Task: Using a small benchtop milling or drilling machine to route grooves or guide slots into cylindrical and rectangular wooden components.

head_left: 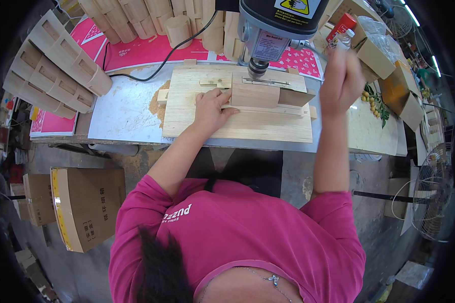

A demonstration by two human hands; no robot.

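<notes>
A light wooden box (256,96) lies on a pale wooden board (202,129) under the bench drill (280,22). My left hand (211,110) grips the box's left end, fingers and thumb against it. Above the box's far side hangs the drill chuck (258,67); whether its tip touches the wood I cannot tell. My right hand (341,81), smeared by motion, is raised right of the drill and closed on the end of the drill's metal feed lever (312,49). Its grip hides the end of the lever.
Stacked wooden pieces (60,63) stand at left, with more along the back. A black cable (179,45) crosses the bench. Sawdust (159,106) lies left of the board. At right are open cartons (402,88), a red can (342,26) and small yellow fruit (374,103). A large carton (93,207) stands lower left.
</notes>
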